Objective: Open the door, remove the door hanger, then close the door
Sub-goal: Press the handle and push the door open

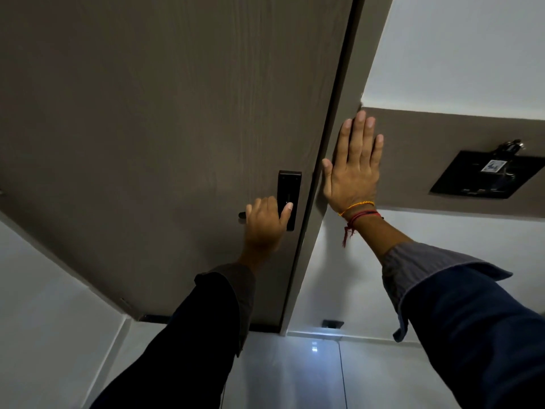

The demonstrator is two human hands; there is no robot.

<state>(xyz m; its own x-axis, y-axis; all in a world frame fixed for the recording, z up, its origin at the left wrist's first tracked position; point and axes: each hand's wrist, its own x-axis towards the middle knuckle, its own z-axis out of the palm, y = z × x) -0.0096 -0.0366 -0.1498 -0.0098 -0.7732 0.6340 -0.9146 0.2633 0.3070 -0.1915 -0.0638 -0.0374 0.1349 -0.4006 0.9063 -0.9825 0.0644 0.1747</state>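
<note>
Head view: you stand close to the door (177, 113), looking up along it; it sits shut in its frame (333, 160).
Left hand (265, 222): wrapped around the dark lever handle (242, 215), thumb up on the lock plate (289, 199).
Right hand (354, 169): flat and spread, holding nothing, palm pressed on the frame just beside the door's latch edge.
Door hanger: not visible on this side; likely on the far-side handle, so you cannot reach it until the door swings.
How the door will handle: a full slab, probably heavy and stiff, moving only on its hinges. The lever looks smooth, so keep your fingers well around it and press down fully before moving the door.
How the hanger will handle: judged from its kind, light and thin, easily bent; lift it off by its loop, don't tug.
Edges: the gap between the latch edge and frame is narrow, and your right thumb lies right beside it. Keep it clear when closing.
Room: white wall (457, 54) to the right carries a dark wall panel (483, 175), well apart from your hand. The floor (295, 373) below looks bare, leaving space to step.
</note>
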